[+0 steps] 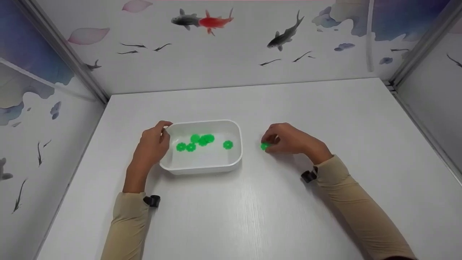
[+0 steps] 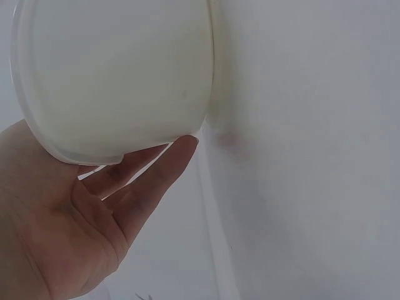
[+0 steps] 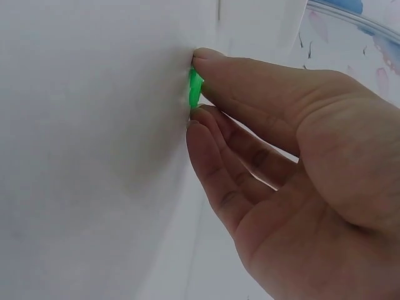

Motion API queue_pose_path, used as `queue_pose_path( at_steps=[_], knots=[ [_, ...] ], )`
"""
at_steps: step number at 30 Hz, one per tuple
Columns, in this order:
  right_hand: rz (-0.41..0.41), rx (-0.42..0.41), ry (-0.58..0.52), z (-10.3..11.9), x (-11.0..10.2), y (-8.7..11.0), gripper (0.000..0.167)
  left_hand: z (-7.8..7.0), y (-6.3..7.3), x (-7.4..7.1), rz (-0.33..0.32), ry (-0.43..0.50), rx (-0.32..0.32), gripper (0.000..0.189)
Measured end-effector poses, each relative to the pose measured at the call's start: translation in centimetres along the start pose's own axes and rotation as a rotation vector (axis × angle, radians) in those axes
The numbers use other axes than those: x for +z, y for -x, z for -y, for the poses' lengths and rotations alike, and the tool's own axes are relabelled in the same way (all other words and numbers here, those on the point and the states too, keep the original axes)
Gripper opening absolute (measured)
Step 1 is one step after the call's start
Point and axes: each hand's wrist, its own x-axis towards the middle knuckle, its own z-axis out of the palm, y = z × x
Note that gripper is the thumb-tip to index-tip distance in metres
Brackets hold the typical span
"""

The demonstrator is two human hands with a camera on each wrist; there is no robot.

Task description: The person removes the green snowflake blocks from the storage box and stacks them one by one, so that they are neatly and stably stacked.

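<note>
A white rectangular plastic container (image 1: 200, 168) stands on the table with several small green flower-shaped pieces (image 1: 204, 141) on its floor. My left hand (image 1: 151, 146) holds the container's left end, thumb near the rim. In the left wrist view, fingers (image 2: 159, 178) reach along the container's outer wall (image 2: 119, 75) down toward the tabletop. To the right of the container, my right hand (image 1: 288, 139) pinches one more green flower-shaped piece (image 1: 264, 146) at the table surface. The right wrist view shows this green piece (image 3: 195, 89) edge-on between thumb and fingertips.
The white table (image 1: 216, 216) runs back to an upright panel (image 1: 238, 61) printed with fish. Side panels (image 1: 39, 119) with metal corner posts flank it. A small black device (image 1: 153, 201) sits at the left cuff, another (image 1: 308, 176) at the right.
</note>
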Motion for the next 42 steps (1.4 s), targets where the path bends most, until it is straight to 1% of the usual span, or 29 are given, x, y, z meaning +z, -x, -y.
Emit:
queue_pose_path(
  at_steps=[2,9,14,18,26,31,35,42],
  knots=[
    [0.001,0.0,0.0,-0.1,0.0,0.0,0.026,-0.1,0.0,-0.1,0.003,0.001,0.0,0.04],
    [-0.005,0.014,0.006,-0.2,0.1,-0.2,0.039,-0.2,0.1,-0.1,0.013,0.005,-0.007,0.04],
    [-0.031,0.004,0.021,-0.5,0.0,-0.3,0.036,-0.2,0.1,0.0,0.013,-0.002,-0.016,0.04],
    [-0.056,-0.001,0.013,-0.6,-0.1,-0.3,0.033,-0.1,0.0,0.0,0.01,-0.008,-0.012,0.04],
    [-0.123,0.0,-0.018,0.0,-0.2,-0.6,0.04,0.1,-0.1,0.0,0.014,-0.011,-0.009,0.04],
    [-0.166,-0.028,-0.04,0.3,0.0,-0.8,0.044,0.1,-0.1,0.0,0.024,-0.002,-0.017,0.041],
    [-0.195,-0.067,-0.058,0.6,0.2,-0.9,0.046,0.1,-0.1,0.1,0.023,-0.003,-0.012,0.041],
    [-0.247,-0.136,-0.063,1.9,0.4,-1.1,0.043,0.2,0.0,0.1,0.012,0.003,-0.01,0.04]
  ],
)
